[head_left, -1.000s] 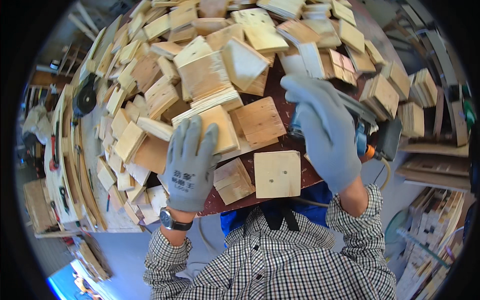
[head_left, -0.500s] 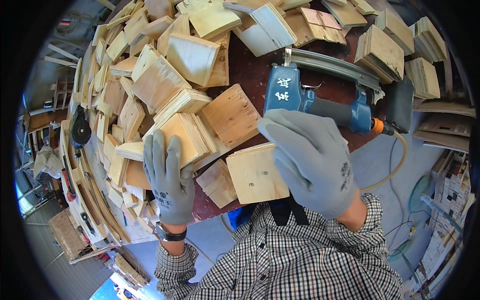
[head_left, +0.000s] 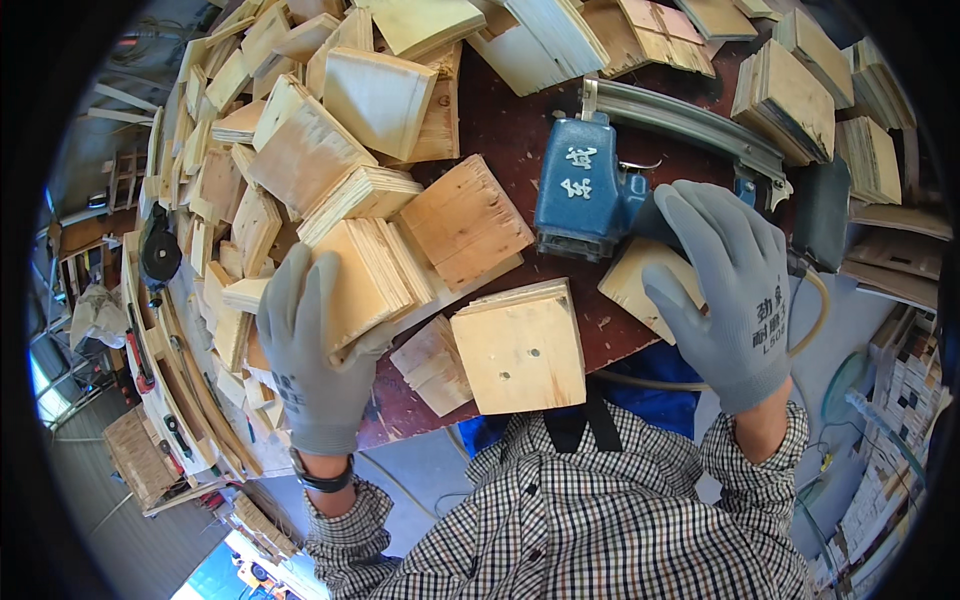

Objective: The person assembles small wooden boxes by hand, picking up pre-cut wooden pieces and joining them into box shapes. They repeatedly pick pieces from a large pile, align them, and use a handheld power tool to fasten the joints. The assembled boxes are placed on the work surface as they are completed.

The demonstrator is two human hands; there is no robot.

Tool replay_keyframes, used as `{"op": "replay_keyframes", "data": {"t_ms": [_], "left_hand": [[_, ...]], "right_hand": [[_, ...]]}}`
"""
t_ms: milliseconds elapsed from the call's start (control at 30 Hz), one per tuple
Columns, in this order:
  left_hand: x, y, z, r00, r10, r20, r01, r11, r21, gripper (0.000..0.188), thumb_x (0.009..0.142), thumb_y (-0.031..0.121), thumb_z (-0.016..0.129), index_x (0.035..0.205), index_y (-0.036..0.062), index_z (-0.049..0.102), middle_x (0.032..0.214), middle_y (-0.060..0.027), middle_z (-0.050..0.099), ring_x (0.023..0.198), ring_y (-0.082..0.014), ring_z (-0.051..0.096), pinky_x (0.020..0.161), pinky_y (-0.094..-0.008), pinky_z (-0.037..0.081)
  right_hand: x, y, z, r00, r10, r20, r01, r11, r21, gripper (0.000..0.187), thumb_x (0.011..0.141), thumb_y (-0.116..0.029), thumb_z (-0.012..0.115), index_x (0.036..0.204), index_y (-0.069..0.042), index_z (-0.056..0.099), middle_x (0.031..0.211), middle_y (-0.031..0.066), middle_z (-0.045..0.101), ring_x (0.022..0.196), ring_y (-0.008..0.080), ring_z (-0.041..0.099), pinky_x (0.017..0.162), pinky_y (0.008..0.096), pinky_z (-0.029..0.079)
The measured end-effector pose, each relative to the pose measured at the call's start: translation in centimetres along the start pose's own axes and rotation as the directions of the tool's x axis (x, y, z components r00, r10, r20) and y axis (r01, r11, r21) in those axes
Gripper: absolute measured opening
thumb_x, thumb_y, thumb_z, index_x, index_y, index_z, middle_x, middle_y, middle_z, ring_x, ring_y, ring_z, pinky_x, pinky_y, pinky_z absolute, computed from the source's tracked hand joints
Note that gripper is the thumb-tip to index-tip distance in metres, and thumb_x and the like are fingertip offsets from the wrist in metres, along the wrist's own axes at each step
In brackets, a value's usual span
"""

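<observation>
My left hand (head_left: 322, 355), in a grey glove, lies with fingers stretched out against the left side of a stack of square plywood pieces (head_left: 370, 275). Its thumb is at the stack's near edge. My right hand (head_left: 735, 300), gloved alike, is open with fingers spread over the handle end of a blue air nail gun (head_left: 590, 185); whether they touch it I cannot tell. Between my hands, another plywood stack (head_left: 520, 350) with two dark spots stands at the table's near edge. A plywood piece (head_left: 650, 285) lies partly behind my right thumb.
A large heap of plywood squares (head_left: 235, 180) covers the left and far side of the dark red table (head_left: 500, 120). More stacks (head_left: 785, 105) stand at the far right. A yellowish air hose (head_left: 815, 310) hangs past the right edge. A black tape measure (head_left: 160, 250) lies far left.
My right hand has left the middle plywood stack and moved right to the nail gun's handle, fingers spreading. My left hand has slid slightly left along its stack.
</observation>
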State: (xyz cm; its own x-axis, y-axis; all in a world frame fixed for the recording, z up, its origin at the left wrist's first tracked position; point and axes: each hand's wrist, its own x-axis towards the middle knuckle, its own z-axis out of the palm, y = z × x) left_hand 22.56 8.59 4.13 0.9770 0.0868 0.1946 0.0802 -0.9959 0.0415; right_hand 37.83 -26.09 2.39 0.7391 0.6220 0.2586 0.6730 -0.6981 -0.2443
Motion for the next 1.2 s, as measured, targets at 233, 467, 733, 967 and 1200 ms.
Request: {"op": "replay_keyframes", "data": {"t_ms": [233,467,733,967,1200], "left_hand": [[1.2,-0.8,-1.3,0.995,-0.018,0.095,0.019,1.000,-0.006,0.097,0.075,0.063,0.086,0.151,0.0088,0.059,0.156,-0.0171,0.056,0.141,-0.0374,0.052,0.117,-0.0507,0.039],[0.6,-2.7,-3.7,0.991,-0.011,0.131,0.051,0.952,-0.303,0.062,0.094,0.031,0.077,0.149,0.0063,0.061,0.152,-0.0182,0.059,0.129,-0.0273,0.060,0.106,-0.0408,0.048],[-8.4,0.6,-5.3,0.647,-0.566,-0.511,0.185,0.767,-0.615,0.049,0.106,0.019,0.063,0.148,-0.0053,0.055,0.145,-0.0179,0.061,0.126,-0.0291,0.060,0.104,-0.0416,0.050],[-17.0,0.7,4.6,0.832,-0.421,-0.361,0.456,0.890,0.013,0.038,0.102,0.013,0.065,0.139,0.0043,0.066,0.162,-0.0205,0.048,0.154,-0.0481,0.036,0.125,-0.0589,0.034],[-15.9,2.4,4.2,0.788,-0.525,-0.322,0.511,0.849,-0.132,0.062,0.088,0.017,0.075,0.147,0.0107,0.060,0.164,-0.0177,0.045,0.155,-0.0472,0.033,0.127,-0.0633,0.024]], "right_hand": [[0.8,0.4,0.2,0.995,-0.058,0.080,0.060,0.998,-0.033,0.069,0.083,-0.035,0.082,0.144,-0.010,0.062,0.138,0.0076,0.063,0.131,0.0297,0.058,0.111,0.0453,0.042],[2.4,1.0,1.0,0.966,-0.086,0.243,0.101,0.994,-0.052,0.088,0.083,-0.040,0.082,0.159,-0.009,0.048,0.131,0.0121,0.064,0.117,0.0325,0.061,0.109,0.0484,0.042],[5.4,1.5,0.6,0.871,-0.027,0.491,0.092,0.990,-0.109,0.088,0.091,-0.042,0.076,0.162,-0.006,0.038,0.122,0.0203,0.066,0.108,0.0399,0.068,0.096,0.0498,0.053],[6.1,1.3,1.4,0.899,-0.021,0.437,0.054,0.996,-0.064,0.079,0.088,-0.031,0.073,0.156,-0.006,0.043,0.132,0.0273,0.066,0.114,0.0440,0.069,0.101,0.0510,0.054],[7.9,-0.3,-1.9,0.927,0.038,0.372,-0.074,0.994,0.084,0.066,0.088,-0.030,0.081,0.145,-0.008,0.056,0.120,0.0230,0.074,0.108,0.0420,0.072,0.094,0.0487,0.057]]}}
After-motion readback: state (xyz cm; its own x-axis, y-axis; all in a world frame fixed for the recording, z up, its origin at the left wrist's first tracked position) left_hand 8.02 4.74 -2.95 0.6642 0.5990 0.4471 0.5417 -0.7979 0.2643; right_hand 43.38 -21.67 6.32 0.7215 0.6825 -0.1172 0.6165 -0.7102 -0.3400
